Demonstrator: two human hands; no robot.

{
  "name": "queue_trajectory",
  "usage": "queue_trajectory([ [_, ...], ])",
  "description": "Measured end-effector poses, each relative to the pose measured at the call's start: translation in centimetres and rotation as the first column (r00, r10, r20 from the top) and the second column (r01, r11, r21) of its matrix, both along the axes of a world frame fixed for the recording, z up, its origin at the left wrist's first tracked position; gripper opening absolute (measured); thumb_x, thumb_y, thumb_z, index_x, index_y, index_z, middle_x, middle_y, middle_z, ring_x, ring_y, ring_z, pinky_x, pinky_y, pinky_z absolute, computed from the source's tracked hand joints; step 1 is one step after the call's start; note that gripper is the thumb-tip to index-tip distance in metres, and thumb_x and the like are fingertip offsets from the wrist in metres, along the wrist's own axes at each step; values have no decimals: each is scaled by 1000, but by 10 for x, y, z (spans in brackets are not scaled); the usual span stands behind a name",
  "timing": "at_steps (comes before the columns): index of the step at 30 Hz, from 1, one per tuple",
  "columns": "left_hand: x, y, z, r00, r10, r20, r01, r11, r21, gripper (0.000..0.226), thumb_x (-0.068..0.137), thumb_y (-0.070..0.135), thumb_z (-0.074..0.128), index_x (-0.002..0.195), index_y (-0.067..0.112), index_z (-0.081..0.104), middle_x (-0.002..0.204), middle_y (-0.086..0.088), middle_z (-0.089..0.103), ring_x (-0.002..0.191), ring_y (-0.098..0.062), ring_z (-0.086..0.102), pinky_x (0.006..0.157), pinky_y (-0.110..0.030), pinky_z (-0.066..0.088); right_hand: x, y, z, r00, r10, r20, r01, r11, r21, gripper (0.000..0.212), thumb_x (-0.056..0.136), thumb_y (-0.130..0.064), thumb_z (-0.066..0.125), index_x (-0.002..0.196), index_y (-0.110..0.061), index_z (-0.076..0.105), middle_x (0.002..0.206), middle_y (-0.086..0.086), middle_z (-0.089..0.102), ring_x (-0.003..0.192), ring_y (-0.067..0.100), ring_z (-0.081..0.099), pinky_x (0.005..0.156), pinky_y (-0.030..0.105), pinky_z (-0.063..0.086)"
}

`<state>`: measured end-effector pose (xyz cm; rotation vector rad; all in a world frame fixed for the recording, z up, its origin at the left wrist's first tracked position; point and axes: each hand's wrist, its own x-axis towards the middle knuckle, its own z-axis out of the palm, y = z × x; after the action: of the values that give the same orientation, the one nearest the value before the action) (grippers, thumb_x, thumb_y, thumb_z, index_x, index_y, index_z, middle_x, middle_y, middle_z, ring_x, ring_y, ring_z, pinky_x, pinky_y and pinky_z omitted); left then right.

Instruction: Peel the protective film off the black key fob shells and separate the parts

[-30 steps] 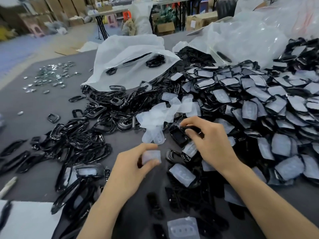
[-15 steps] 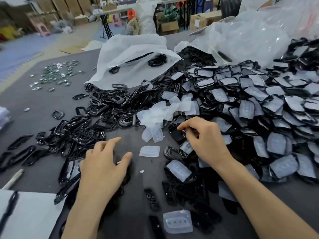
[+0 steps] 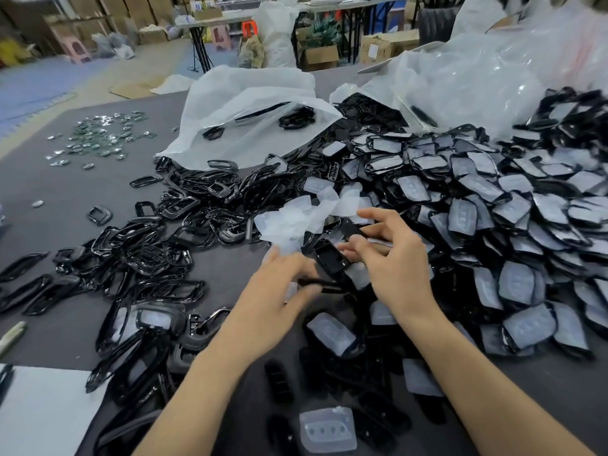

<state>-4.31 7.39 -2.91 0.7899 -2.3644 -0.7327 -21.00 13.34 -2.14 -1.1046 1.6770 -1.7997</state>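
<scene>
The right hand [image 3: 399, 268] is pinching a black key fob shell [image 3: 330, 257] by its right end, thumb and curled fingers closing on it, with one finger stretching out straight above. The shell is hanging tilted just left of that grip, hollow side showing, over the grey bench [image 3: 49, 199]. The left hand [image 3: 279, 291] is showing only as a blur just below-left of the shell. A thin black strip [image 3: 324, 284] is lying by its thumb, and I cannot tell whether its grip is holding anything. Peeled film scraps [image 3: 292, 222] are lying just beyond both grips, and film-covered shells [image 3: 493, 225] are heaping up right of the right grip
</scene>
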Motion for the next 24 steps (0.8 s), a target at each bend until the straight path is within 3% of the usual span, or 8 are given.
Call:
queue_trajectory([
  [1, -3, 6, 1, 992, 49, -119, -43, 998, 52, 19, 89, 17, 66, 85, 31, 54, 89, 14, 67, 92, 5, 59, 95, -5, 32, 0, -1, 1, 999, 3, 51, -2, 1000, -12, 26, 89, 2, 61, 102, -20, 62, 84, 0, 64, 73, 13, 73, 67, 18, 55],
  [3, -11, 16, 1, 934, 171, -312, -107, 971, 213, 20, 89, 19, 68, 80, 33, 57, 83, 2, 70, 70, -3, 59, 68, -11, 42, -1, -2, 0, 997, -4, 83, 6, 1000, -21, 24, 87, -1, 65, 93, -24, 68, 78, -2, 72, 75, 14, 72, 68, 20, 54],
  [5, -19, 24, 0, 829, 276, -486, -58, 907, 416, 11, 87, 18, 68, 81, 24, 61, 71, -11, 67, 55, -10, 54, 55, -18, 45, -4, -1, 0, 993, -2, 116, 3, 1000, -7, 23, 86, -4, 67, 87, -27, 71, 78, -5, 74, 74, 10, 70, 68, 17, 52],
  [6, -21, 26, 1, 774, 325, -544, -20, 870, 492, 6, 85, 19, 68, 83, 16, 63, 65, -9, 65, 51, -9, 54, 52, -18, 46, -5, -2, 1, 985, 12, 171, -10, 1000, -10, 23, 86, -3, 66, 86, -25, 72, 76, -6, 74, 68, 7, 68, 63, 14, 50],
  [9, -22, 23, 2, 639, 442, -630, 119, 752, 649, 17, 80, 24, 63, 90, 10, 65, 73, 0, 73, 57, -9, 66, 55, -16, 52, -7, -2, 3, 911, 102, 399, -84, 995, -63, 23, 88, 6, 59, 88, -14, 70, 64, -2, 70, 51, 4, 57, 50, 13, 45],
  [12, -23, 21, 2, 599, 480, -641, 241, 655, 716, 26, 79, 19, 61, 103, 12, 65, 80, -2, 75, 68, -15, 72, 62, -16, 54, -7, -3, 4, 826, 176, 535, -133, 984, -118, 19, 87, 9, 57, 91, -6, 68, 69, 3, 72, 56, 9, 64, 58, 14, 52],
  [19, -20, 18, 5, 560, 507, -655, 275, 633, 724, 25, 82, 15, 59, 106, 13, 66, 85, -5, 75, 72, -17, 73, 65, -18, 55, -6, -2, 7, 701, 168, 693, -109, 986, -129, 19, 86, 9, 57, 100, -3, 61, 72, 6, 72, 72, 24, 73, 59, 15, 54],
  [24, -21, 18, 7, 543, 520, -659, 295, 617, 730, 26, 79, 16, 59, 104, 12, 67, 83, -3, 75, 69, -15, 72, 63, -16, 54, -7, 1, 13, 670, 152, 726, -126, 988, -90, 25, 87, 7, 58, 105, -9, 54, 64, 5, 67, 64, 21, 72, 51, 15, 53],
])
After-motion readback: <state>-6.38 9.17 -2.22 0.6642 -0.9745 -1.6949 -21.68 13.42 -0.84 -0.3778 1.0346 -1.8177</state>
